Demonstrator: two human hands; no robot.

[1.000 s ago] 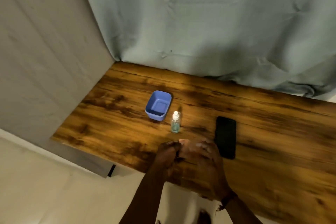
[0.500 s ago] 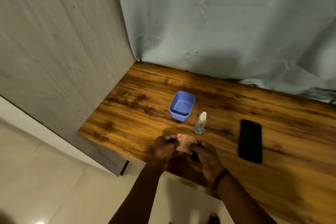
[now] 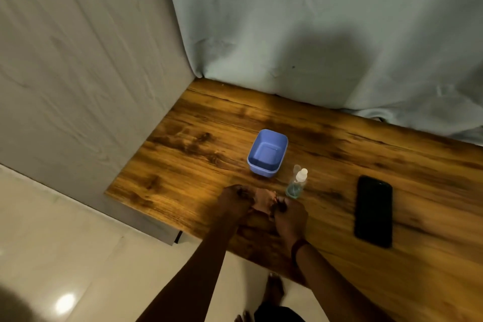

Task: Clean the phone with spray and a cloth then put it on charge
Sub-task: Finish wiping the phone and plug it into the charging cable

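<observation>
Two hands held a small cloth over the desk.

The left hand (image 3: 236, 200) and the right hand (image 3: 290, 214) were both closed on a small pinkish cloth (image 3: 263, 200) near the front edge of the desk (image 3: 183, 165). Behind them sat a blue tub (image 3: 268, 153). The spray bottle (image 3: 296, 185) stood upright just beside the right hand. The black phone (image 3: 373, 210) lay flat, further right, apart from the hands.

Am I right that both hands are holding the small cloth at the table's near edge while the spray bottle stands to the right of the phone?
Not quite: the head view shows the spray bottle left of the phone. The left hand and right hand do hold the cloth there.
</observation>
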